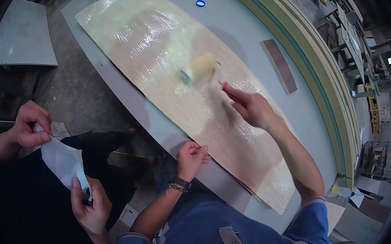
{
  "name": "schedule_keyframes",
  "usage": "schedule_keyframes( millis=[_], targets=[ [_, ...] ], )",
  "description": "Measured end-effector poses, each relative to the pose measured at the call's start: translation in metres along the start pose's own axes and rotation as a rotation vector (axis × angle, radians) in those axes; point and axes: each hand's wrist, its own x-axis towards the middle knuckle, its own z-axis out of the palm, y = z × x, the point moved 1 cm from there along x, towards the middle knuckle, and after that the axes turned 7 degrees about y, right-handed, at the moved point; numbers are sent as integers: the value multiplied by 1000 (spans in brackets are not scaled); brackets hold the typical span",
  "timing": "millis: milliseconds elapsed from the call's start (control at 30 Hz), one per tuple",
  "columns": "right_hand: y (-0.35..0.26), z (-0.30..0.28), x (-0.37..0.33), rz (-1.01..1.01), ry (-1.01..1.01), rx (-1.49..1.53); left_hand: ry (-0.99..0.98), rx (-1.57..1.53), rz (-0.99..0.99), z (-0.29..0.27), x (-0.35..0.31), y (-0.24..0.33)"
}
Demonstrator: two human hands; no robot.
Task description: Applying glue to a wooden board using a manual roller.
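A long wood veneer sheet [175, 103] lies slantwise on a grey table, its top wet and glossy in streaks. My right hand [250, 106] is closed round the handle of a paint roller, whose yellowish sleeve [202, 66] is smeared by motion over the middle of the sheet. Most of the handle is hidden in my fingers. At the sheet's near left edge, my left hand [191, 161] has its fingers curled and pinches that edge. A dark watch and a bracelet [179, 184] are on my left wrist.
At the left, another person's hands [90, 205] hold a folded white sheet [63, 159]. A blue-rimmed round lid [200, 3] and a brown strip [280, 66] lie on the table [230, 17]. Curved stacked edging [300, 60] borders its right side. Shelving with boards stands beyond.
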Motion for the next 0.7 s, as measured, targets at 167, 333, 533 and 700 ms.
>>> schedule_keyframes(
  millis=[167,333,533,700],
  targets=[
    [-24,11,-6,47,-109,-111,31,-83,45,-6,-5,-14],
    [14,-17,-133,104,-173,-66,40,-97,56,-1,0,-15],
    [13,-29,-172,52,-142,-87,89,-75,100,-5,4,1],
    [26,-21,-240,124,-141,-180,124,-12,140,-7,15,8]
  ],
)
